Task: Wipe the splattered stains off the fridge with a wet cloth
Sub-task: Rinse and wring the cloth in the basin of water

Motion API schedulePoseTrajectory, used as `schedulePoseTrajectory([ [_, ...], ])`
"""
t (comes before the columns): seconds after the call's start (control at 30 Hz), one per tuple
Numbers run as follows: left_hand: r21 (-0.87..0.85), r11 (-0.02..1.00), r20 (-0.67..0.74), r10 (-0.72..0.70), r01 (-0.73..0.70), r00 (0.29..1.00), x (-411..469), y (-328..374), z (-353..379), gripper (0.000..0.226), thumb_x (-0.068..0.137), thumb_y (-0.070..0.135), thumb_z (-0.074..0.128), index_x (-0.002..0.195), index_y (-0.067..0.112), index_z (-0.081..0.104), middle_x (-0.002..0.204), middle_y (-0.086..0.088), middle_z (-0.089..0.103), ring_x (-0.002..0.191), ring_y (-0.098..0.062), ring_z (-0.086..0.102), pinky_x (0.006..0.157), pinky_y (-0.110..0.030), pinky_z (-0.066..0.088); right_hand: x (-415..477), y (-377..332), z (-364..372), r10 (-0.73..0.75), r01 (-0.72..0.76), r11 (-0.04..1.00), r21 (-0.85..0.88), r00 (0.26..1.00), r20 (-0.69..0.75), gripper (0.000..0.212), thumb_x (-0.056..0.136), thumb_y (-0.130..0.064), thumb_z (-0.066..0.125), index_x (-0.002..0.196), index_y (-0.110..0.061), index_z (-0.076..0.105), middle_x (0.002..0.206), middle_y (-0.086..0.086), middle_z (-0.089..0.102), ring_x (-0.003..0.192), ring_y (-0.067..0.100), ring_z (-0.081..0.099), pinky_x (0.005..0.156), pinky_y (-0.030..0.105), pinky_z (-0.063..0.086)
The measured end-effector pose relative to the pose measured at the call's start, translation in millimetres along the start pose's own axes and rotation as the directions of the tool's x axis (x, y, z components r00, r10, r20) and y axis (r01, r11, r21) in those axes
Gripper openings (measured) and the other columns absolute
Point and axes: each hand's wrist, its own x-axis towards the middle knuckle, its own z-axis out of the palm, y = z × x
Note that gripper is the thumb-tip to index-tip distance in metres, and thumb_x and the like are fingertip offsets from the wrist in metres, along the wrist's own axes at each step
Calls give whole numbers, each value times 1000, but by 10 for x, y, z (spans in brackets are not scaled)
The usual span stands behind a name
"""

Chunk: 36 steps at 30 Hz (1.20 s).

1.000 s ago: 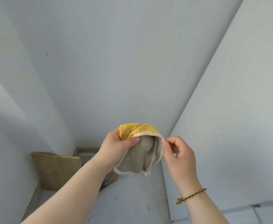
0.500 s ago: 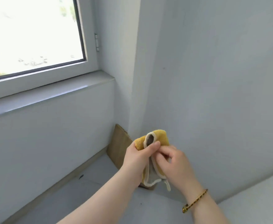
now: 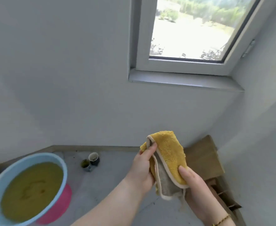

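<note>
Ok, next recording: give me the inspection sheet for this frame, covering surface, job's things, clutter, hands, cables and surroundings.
Surface: bare grey concrete floor, some specks and marks.
Job's things: yellow and grey terry cloth with pale edging, held up in the air; no fridge in view.
Clutter: light blue plastic basin of murky yellow-green liquid over a pink round thing; two small dark cups near the wall; brown cardboard in the corner.
Hands: left hand pinches the cloth's upper edge; right hand grips its lower part, beaded bracelet on the wrist.
Cables: nothing seen.
Surroundings: plain grey walls, white-framed window with sill.
</note>
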Motion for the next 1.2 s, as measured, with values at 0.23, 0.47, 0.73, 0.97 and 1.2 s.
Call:
schedulePoseTrajectory([
  [0.23, 240, 960, -198, 195, -146, 961, -660, 1142, -1837, 31, 68, 33, 60, 88, 10, 59, 75, -4, 67, 71, -15, 63, 65, -26, 51, 553, 485, 1535, 138, -132, 979, -155, 990, 32, 45, 61, -22, 73, 100, -4, 60, 76, 11, 69, 66, 21, 67, 58, 29, 54],
  [0.47, 274, 957, -280, -16, 96, 960, -1320, 2134, -3783, 19, 90, 18, 51, 94, 5, 64, 82, -11, 72, 73, -21, 69, 68, -31, 56, 1088, 1244, 3446, 327, -246, 913, -326, 919, 221, 36, 74, -11, 71, 107, -11, 58, 87, 10, 67, 73, 21, 66, 58, 26, 56],
  [0.73, 240, 959, -551, 10, 147, 834, -1194, 2383, -5410, 16, 92, 14, 50, 108, 14, 54, 99, -7, 64, 90, -21, 61, 78, -32, 50, 2055, 2422, 4704, 483, -331, 707, -624, 871, 85, 51, 83, -21, 65, 129, -20, 42, 111, 7, 55, 96, 22, 59, 82, 33, 53],
  [0.97, 584, 762, -695, 290, 280, 658, -256, 1914, -6602, 45, 94, 33, 44, 132, 9, 38, 128, -9, 47, 116, -25, 46, 83, -24, 33, 3189, 3896, 4792, 425, -107, 420, -901, 900, 92, 42, 87, -29, 57, 124, -14, 44, 87, -7, 50, 86, 12, 50, 68, 19, 39],
  [1.2, 704, 590, -674, 382, 394, 632, 824, 1467, -7692, 46, 95, 37, 41, 131, 8, 42, 131, -10, 50, 119, -26, 48, 95, -33, 38, 4043, 5005, 4635, 233, 64, 150, -987, 967, 98, 34, 92, -40, 46, 117, -19, 39, 91, -3, 51, 81, 14, 52, 71, 26, 46],
])
